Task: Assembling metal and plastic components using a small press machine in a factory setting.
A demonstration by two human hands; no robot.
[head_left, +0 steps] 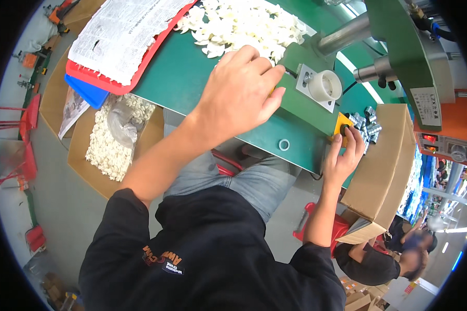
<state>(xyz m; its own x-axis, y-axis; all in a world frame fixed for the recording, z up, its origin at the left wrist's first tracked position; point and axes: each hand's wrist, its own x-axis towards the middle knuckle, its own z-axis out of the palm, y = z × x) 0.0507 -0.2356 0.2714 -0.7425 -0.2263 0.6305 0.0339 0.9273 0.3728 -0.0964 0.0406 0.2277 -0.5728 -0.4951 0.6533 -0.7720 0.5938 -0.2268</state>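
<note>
My left hand [241,93] rests at the left end of a green press base [301,106]. Its fingers bend over that end, thumb apart, with a sliver of yellow showing between; the fingertips are partly hidden. At the base's right end, my right hand [344,158] has its fingertips at a black button [344,129] on a yellow panel [339,123]. Its fingers are apart and nothing shows in them. Between both hands, a round whitish cup-like fixture [324,86] stands on a metal plate [305,83] under the press's metal ram [373,71].
White plastic pieces [244,23] lie heaped on the green table [179,83]. A pale ring [284,144] sits near its front edge. Metallic cylinders [368,124] adjoin a cardboard box [381,160]. At left are a red tray [135,83] and a carton of white pieces [106,147]. Another person [371,264] sits at right.
</note>
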